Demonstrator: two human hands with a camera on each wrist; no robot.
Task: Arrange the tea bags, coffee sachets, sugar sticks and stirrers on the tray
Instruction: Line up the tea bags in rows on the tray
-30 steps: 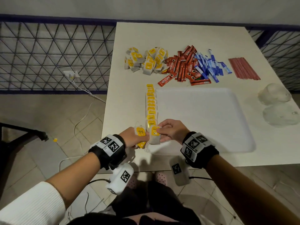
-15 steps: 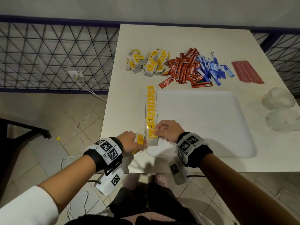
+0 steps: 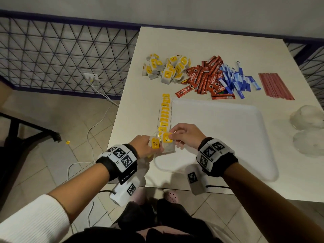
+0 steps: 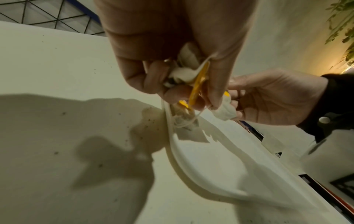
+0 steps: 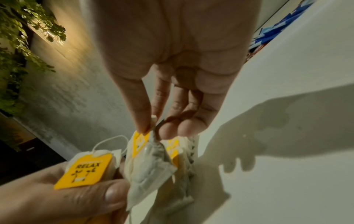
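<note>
My right hand (image 3: 185,135) pinches one tea bag (image 3: 168,143) at the tray's (image 3: 228,137) near-left corner, while my left hand (image 3: 143,146) clutches a half-hidden bunch (image 4: 188,72).

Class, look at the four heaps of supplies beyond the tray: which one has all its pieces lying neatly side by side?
The red stirrers, at the far right: they lie parallel, while the other three heaps are jumbled.

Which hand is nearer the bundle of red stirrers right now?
Right. The right hand is over the tray's near-left corner pinching a tea bag, well short of the red stirrers at the table's far right. The left hand is farther left, off the tray's edge.
</note>
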